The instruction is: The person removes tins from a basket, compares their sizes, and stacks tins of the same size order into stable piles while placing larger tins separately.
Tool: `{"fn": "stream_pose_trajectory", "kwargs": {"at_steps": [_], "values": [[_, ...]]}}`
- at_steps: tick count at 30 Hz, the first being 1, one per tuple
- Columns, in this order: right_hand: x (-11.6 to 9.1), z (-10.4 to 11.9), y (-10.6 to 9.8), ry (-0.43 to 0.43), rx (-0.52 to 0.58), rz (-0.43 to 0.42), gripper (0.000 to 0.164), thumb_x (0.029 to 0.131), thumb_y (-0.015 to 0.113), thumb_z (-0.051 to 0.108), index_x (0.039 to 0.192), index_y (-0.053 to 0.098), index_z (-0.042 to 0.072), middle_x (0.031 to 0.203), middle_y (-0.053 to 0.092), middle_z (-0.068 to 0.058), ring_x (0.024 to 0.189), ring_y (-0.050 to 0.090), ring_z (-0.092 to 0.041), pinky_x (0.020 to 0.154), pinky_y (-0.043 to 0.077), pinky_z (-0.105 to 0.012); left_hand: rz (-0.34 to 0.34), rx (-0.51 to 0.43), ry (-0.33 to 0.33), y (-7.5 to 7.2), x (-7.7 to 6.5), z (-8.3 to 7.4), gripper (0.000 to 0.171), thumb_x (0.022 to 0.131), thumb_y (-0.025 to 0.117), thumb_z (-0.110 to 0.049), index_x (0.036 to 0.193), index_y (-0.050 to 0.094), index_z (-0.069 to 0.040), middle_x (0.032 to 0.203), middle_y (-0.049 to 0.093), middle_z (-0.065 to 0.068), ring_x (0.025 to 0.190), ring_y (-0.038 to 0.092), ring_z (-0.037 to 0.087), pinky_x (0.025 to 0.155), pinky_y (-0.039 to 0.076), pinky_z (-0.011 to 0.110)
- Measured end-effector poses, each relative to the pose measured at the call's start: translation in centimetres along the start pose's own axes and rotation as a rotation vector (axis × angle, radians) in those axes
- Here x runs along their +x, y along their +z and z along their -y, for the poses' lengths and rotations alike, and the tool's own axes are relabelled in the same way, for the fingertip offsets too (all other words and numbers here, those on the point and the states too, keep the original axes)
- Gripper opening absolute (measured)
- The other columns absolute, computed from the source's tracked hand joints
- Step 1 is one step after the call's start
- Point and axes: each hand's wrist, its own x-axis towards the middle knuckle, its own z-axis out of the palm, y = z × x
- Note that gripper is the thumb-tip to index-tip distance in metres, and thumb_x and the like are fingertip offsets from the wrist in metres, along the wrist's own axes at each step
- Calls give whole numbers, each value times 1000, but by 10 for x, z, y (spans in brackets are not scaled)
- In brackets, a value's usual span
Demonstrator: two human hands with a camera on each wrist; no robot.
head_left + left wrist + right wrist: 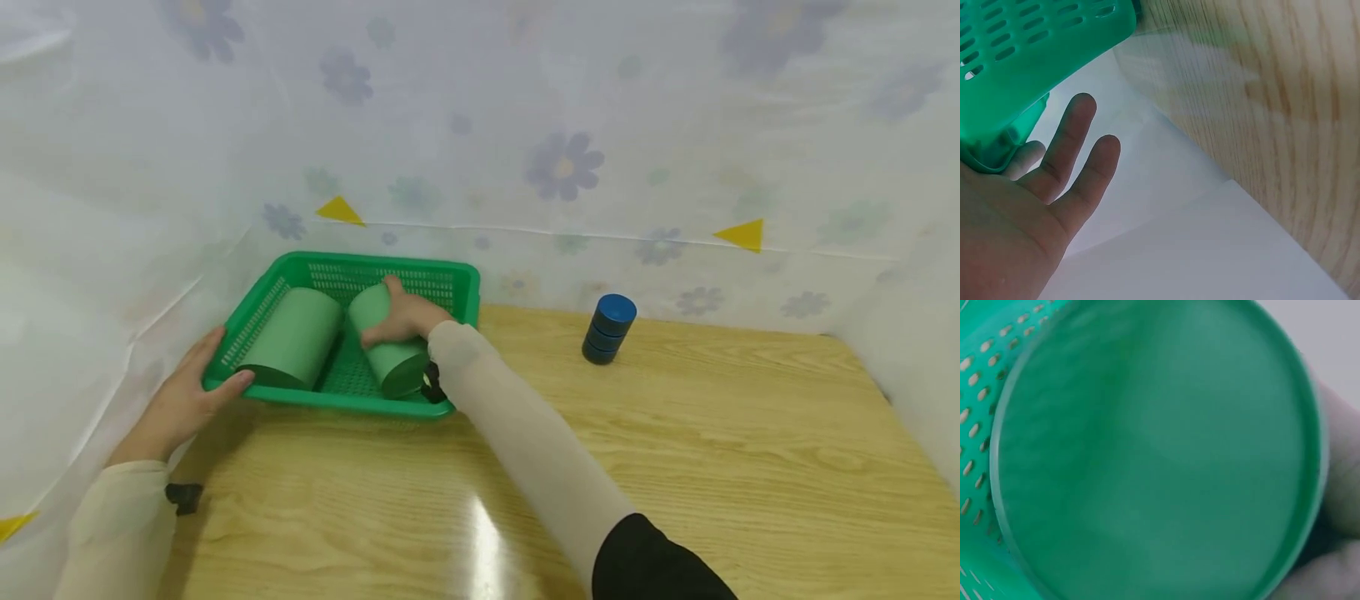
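Observation:
A green plastic basket (pixel 348 403) stands at the back left of the table. Inside, a large light-green cylinder (pixel 295 333) lies tilted on the left side. My right hand (pixel 408 317) grips a smaller green cylinder (pixel 397 367) in the basket's right half, thumb and fingers spread around its body. In the right wrist view, the round end of this cylinder (pixel 1160 450) fills most of the picture. My left hand (pixel 183 400) holds the basket's front left corner, thumb over the rim. In the left wrist view its other fingers (pixel 1082 181) extend loosely beneath the basket (pixel 1041 69).
A dark blue ridged cylinder (pixel 609 328) stands upright on the wood-grain table (pixel 712 450), right of the basket. Flower-patterned white sheeting (pixel 480 125) closes off the back and sides. Yellow triangles (pixel 742 235) are stuck to it.

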Motion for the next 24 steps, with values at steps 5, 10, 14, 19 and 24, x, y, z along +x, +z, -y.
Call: {"fn": "stream_pose_trajectory", "kwargs": {"at_steps": [5, 10, 14, 19, 24], "values": [[-5, 3, -3, -70, 28, -89, 114, 83, 78, 45, 163, -1, 29, 125, 58, -17, 82, 64, -27, 69, 54, -39, 10, 6, -3, 0, -1, 1, 90, 103, 56, -42, 163, -3, -12, 164, -2, 30, 140, 8, 65, 101, 14, 81], [-10, 14, -10, -125, 36, -172, 113, 83, 80, 48, 162, 0, 35, 116, 56, -16, 82, 64, -25, 64, 55, -36, 2, 5, 5, 0, 0, 2, 89, 103, 56, -42, 163, -2, -11, 163, 0, 31, 140, 9, 65, 102, 15, 80], [-16, 24, -17, -162, 41, -244, 113, 81, 81, 49, 160, 0, 40, 124, 50, -18, 86, 63, -27, 65, 56, -37, -9, 0, 13, 1, 1, 2, 88, 103, 56, -41, 163, -1, -10, 163, 1, 32, 141, 9, 64, 104, 14, 79], [-27, 31, -21, -246, 22, -305, 113, 82, 80, 54, 160, -2, 42, 146, 38, -20, 95, 60, -26, 74, 52, -41, -15, -1, 16, 2, 0, 3, 88, 103, 56, -40, 163, -1, -10, 163, 2, 33, 142, 8, 63, 104, 13, 79], [-47, 33, -26, -313, 24, -339, 108, 82, 79, 53, 156, 2, 43, 133, 40, -14, 87, 61, -26, 70, 53, -39, -19, -6, 20, 3, -1, 3, 88, 103, 56, -39, 163, 0, -9, 162, 2, 33, 142, 7, 62, 105, 12, 78]]}}
